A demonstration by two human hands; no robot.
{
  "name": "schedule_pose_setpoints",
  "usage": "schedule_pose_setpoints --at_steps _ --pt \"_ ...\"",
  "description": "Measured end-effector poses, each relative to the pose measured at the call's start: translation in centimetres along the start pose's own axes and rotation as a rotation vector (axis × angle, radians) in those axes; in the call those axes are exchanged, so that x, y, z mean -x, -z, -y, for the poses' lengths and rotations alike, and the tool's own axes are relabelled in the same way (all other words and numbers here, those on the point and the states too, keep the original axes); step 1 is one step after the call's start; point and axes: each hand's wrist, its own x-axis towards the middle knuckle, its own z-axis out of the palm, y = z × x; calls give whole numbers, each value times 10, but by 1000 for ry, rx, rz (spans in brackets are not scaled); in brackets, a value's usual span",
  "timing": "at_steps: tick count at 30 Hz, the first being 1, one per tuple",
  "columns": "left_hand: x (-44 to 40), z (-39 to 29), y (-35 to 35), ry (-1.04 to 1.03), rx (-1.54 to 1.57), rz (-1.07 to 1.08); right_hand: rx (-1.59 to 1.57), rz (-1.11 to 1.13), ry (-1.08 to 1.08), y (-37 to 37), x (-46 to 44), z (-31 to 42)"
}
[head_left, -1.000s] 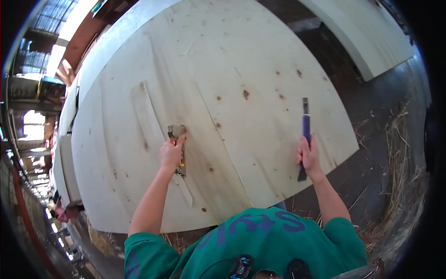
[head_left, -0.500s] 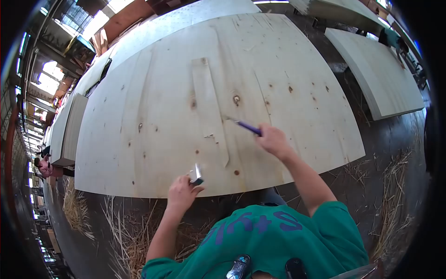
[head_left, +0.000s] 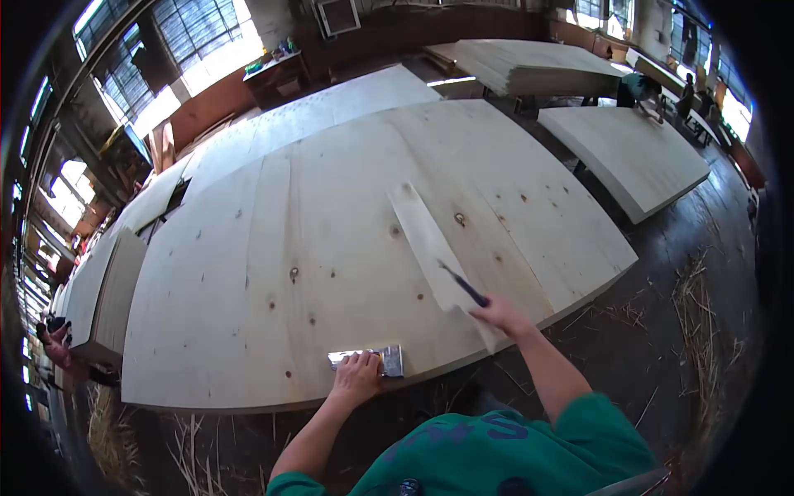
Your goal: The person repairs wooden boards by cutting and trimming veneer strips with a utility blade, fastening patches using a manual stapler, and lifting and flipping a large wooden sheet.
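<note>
Head view: a pale wood strip (head_left: pixel 422 227) lies on the large board (head_left: pixel 207 331), right of the frame's centre, running down toward the near edge; its lower end is blurred. Sound handling, in this report's judgement, calls for a low, steady blade angle with light pressure, so that the board's face is not gouged, and for the left fingers to stay clear of the tip.

Right hand (head_left: pixel 503 316), right of lower centre, is clenched round the dark handle of a slim tool (head_left: pixel 468 288), tip pointing up and left over the strip; contact cannot be told. Left hand (head_left: pixel 356 379), lower centre, lies palm down, fingers curled over a flat metal tool (head_left: pixel 392 361) at the near edge. Its thumb cannot be made out. Both forearms reach forward from the frame's bottom.
</note>
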Motion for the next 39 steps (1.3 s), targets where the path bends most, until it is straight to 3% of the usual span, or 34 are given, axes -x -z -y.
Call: schedule_pose_setpoints --at_steps 1,3,5,11,17,20,23,24,25,26,28,30,31,33,34,35,36,38,39 --pt "0 7 -1 -60 32 -22 -52 -128 1 -3 17 -33" --pt "-6 7 11 -182 65 -49 -323 -173 -101 3 66 -71" --pt "-6 7 15 -274 73 -82 -371 -232 -310 6 103 -86" --pt "-15 -7 28 -481 -15 -97 -855 -71 -353 -19 111 -100" --pt "-14 -25 64 -477 -101 -206 -1013 -40 -290 -35 82 -73" --pt "13 -35 87 -196 -66 -246 -986 -200 -161 -17 94 -20" --pt "77 -34 77 507 278 -613 -898 -116 -46 16 99 10" --pt "102 -24 58 594 346 -879 -838 -119 -31 23 99 16" --pt "151 9 -3 784 1103 -1112 -828 -202 51 26 101 25" --pt "139 -5 43 955 1413 -1515 -823 -206 86 36 107 40" --pt "186 23 35 400 1640 -1550 -789 -273 206 47 93 9" --pt "203 47 3 518 1624 -1880 -811 -239 242 66 69 -35" --pt "228 84 -43 426 1496 -1903 -828 -245 256 74 58 -51" --pt "204 71 -29 542 1612 -2021 -895 33 290 96 51 -51" --pt "191 73 -23 591 1682 -2075 -923 361 326 105 48 -43" --pt "197 92 -40 611 1637 -2114 -850 70 258 96 56 -34" --pt "194 100 -37 471 1669 -2110 -866 -187 189 74 83 14" --pt "172 117 -18 180 1725 -2081 -798 -325 77 76 79 1" --pt "146 111 15 254 1634 -2064 -747 -203 45 86 81 5"
